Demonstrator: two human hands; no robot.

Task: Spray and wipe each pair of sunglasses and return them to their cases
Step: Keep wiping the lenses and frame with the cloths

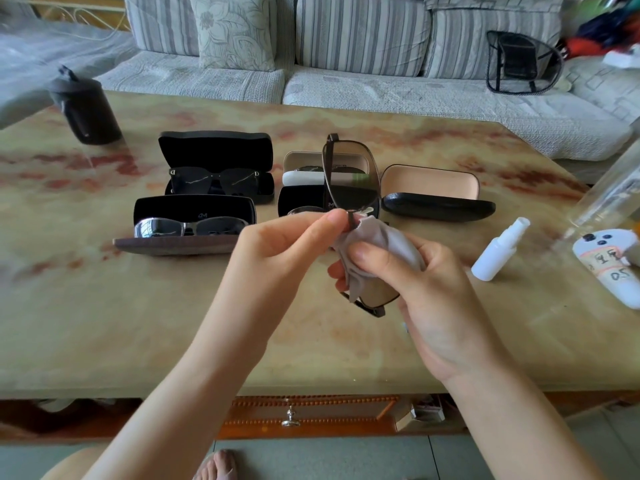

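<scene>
We hold the brown-framed sunglasses (349,178) on end above the desk (138,323), one lens over the other. Our left hand (287,244) pinches the frame near the bridge between thumb and fingertips. Our right hand (426,296) is curled round the grey cloth (377,244) and grips it against the lower lens, so only that lens's bottom corner shows below the cloth. To the right of our hands the white spray bottle (498,251) lies on its side on the desk. Beyond it the tan-lined case (433,183) lies open. On the left, the far black case (214,147) holds dark glasses and the near black case (194,209) holds a pair with mirrored lenses. Two more open cases sit behind the held pair, partly hidden.
</scene>
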